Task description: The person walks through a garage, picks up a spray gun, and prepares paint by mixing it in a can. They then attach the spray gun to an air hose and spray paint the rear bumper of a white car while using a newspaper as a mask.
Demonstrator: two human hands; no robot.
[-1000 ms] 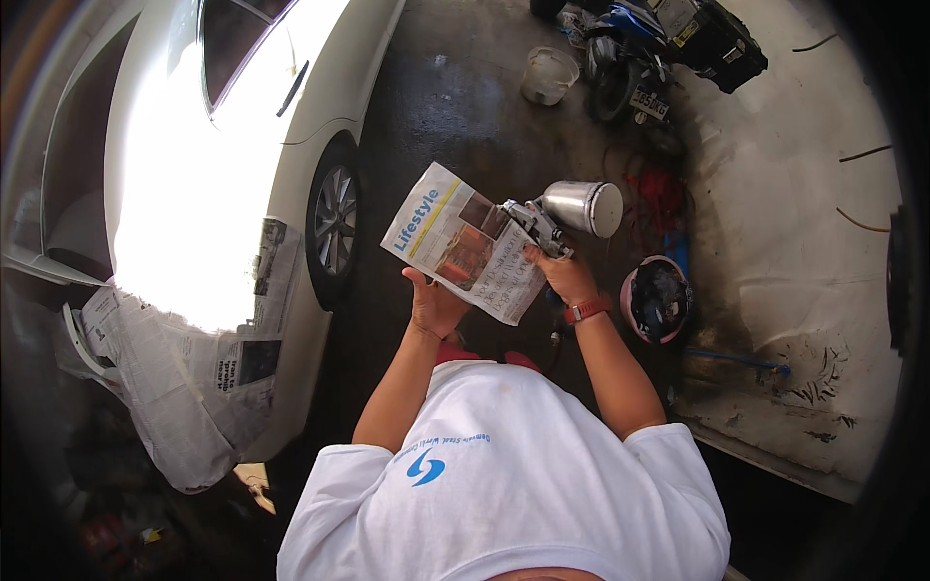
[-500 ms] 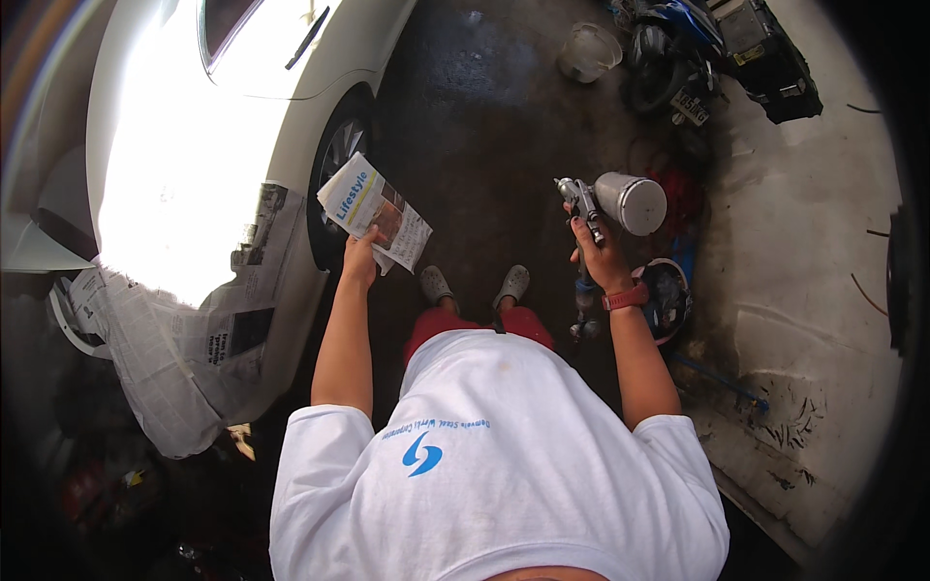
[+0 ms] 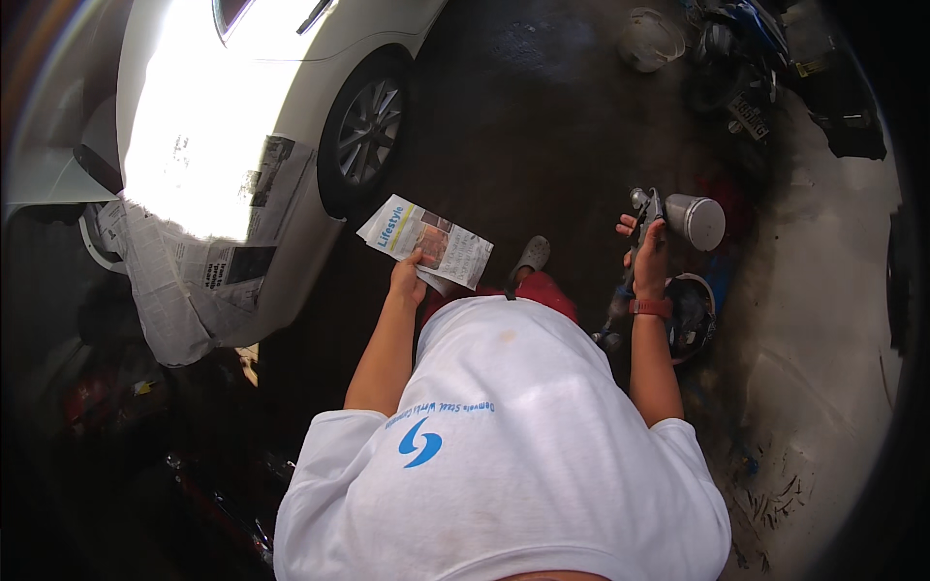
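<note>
In my left hand (image 3: 407, 279) is a folded newspaper (image 3: 453, 254), pinched at its lower edge by closed fingers and held in front of my waist. My right hand (image 3: 647, 261), with a red watch at the wrist, holds a metal spray gun (image 3: 649, 215) upright. Some fingers of that hand stick out to the left of the gun's body. A silvery paint cup (image 3: 699, 223) is attached to the gun's right side. To my left stands a white car (image 3: 276, 107), its corner covered with newspaper sheets (image 3: 208, 286).
The car's wheel (image 3: 366, 131) is ahead on the left. A whitish bucket (image 3: 651, 41) and a motorcycle (image 3: 736, 68) stand at the far right. Beside my right forearm is a round container (image 3: 693, 315) of dark items. A pale wall (image 3: 833, 320) runs along the right.
The view has shifted, and the car sits farther right in it. My left hand and the newspaper have come closer to my body, the paper tilting flatter. Some right-hand fingers have straightened.
</note>
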